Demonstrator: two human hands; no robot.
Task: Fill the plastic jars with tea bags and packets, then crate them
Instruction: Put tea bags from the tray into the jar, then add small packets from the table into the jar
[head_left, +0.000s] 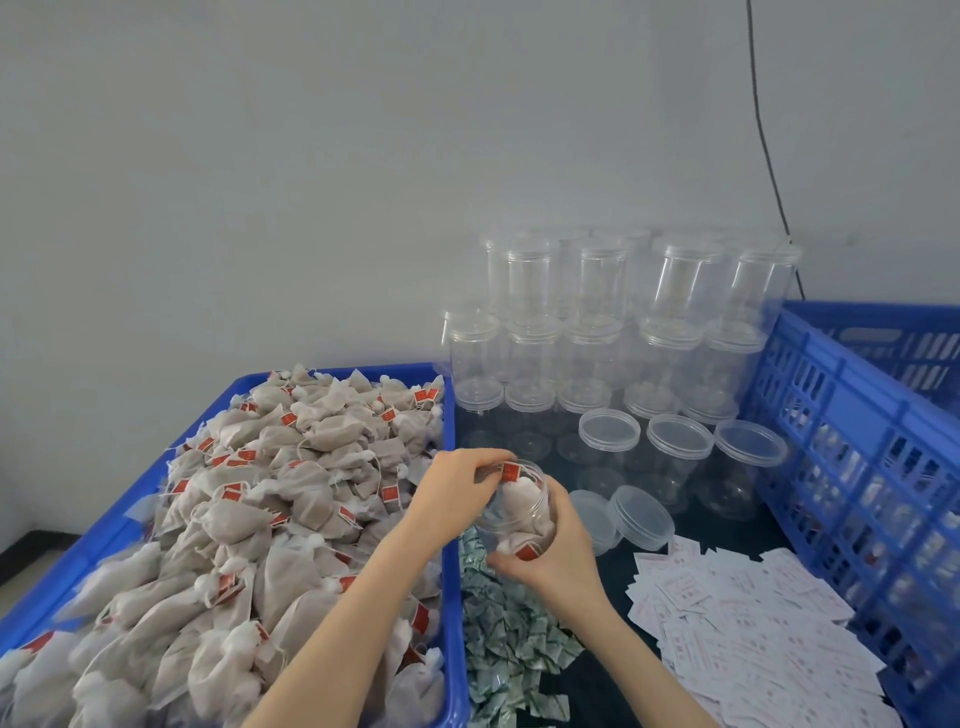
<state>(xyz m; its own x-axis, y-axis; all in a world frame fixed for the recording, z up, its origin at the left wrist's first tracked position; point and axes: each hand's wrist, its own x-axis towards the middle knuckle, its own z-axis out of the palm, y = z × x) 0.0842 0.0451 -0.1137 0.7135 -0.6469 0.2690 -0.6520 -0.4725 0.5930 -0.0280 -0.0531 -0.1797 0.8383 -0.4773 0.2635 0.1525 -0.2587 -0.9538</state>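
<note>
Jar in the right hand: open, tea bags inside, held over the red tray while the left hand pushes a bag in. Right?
Not quite. The tray is blue, not red, as the head view shows. The rest holds: right hand holds the open jar, left hand pushing a tea bag in.

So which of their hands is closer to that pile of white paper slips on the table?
Right. The right hand grips the jar just left of the white slips; the left hand is at the jar's mouth, farther away, beside the tea bag tray.

tea bags (291, 499) beige w/ red tags | tray (451, 519) + crate (852, 415) blue | jars (597, 332) clear | packets (509, 644) green/white print | slips (748, 634) white w/ pink print
</note>
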